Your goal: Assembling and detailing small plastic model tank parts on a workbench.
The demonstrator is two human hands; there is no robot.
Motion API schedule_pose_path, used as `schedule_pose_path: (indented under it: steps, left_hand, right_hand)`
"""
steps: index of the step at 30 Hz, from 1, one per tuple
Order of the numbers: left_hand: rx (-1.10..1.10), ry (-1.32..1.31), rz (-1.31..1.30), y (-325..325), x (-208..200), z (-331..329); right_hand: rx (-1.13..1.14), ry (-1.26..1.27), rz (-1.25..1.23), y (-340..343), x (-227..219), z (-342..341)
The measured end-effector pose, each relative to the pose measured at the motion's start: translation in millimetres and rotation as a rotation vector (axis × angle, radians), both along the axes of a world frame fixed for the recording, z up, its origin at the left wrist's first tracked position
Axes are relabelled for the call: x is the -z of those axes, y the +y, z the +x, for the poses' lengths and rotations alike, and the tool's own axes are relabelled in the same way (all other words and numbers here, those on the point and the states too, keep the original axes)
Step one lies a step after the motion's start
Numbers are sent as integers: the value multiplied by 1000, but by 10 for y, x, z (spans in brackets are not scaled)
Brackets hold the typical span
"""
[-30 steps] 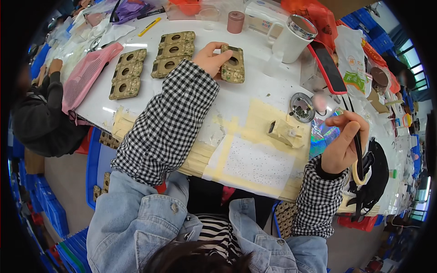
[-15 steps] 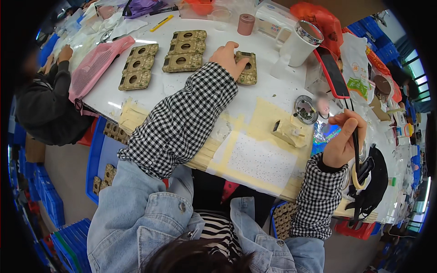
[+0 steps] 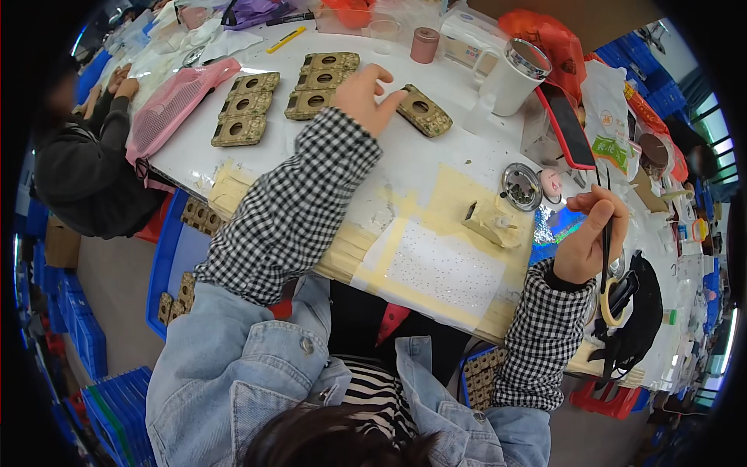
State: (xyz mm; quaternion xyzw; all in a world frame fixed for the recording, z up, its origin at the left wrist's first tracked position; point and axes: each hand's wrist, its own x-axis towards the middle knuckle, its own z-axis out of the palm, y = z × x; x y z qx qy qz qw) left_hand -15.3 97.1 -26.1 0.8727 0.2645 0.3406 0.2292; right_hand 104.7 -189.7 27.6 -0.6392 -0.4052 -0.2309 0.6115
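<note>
My left hand (image 3: 366, 100) hovers over the white table with thumb and index finger apart, holding nothing. Its thumb points toward a single camouflage-patterned rectangular case (image 3: 425, 110) with a round hole, which lies slanted just to the right. Left of the hand is a column of similar cases (image 3: 310, 101), its lower right corner partly covered by the hand. Farther left lies another column of cases (image 3: 239, 131). Over the table's right side, my right hand (image 3: 587, 237) is closed round black tweezers (image 3: 607, 222), their tips pointing up and away.
A dotted white sheet (image 3: 436, 268) is taped at the near edge. Beyond it stand a small tape-covered block (image 3: 492, 224) and a round metal dish (image 3: 521, 187). A white mug (image 3: 510, 78), a red-edged phone (image 3: 568, 128) and a pink mesh bag (image 3: 175, 109) lie around. A co-worker (image 3: 85, 171) sits left.
My left hand has moved left, off the single case. That case has turned from upright to slanted. My right hand keeps the tweezers in nearly the same place.
</note>
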Motion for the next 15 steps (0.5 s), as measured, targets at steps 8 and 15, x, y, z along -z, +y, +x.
schedule_pose_path:
  steps: [8, 15]
  left_hand:
    - [-109, 458, 554, 505, -42, -932]
    - [194, 437, 343, 532, 28, -1104]
  right_hand:
    - [19, -9, 51, -3, -76, -56]
    - [4, 5, 66, -13, -42, 17]
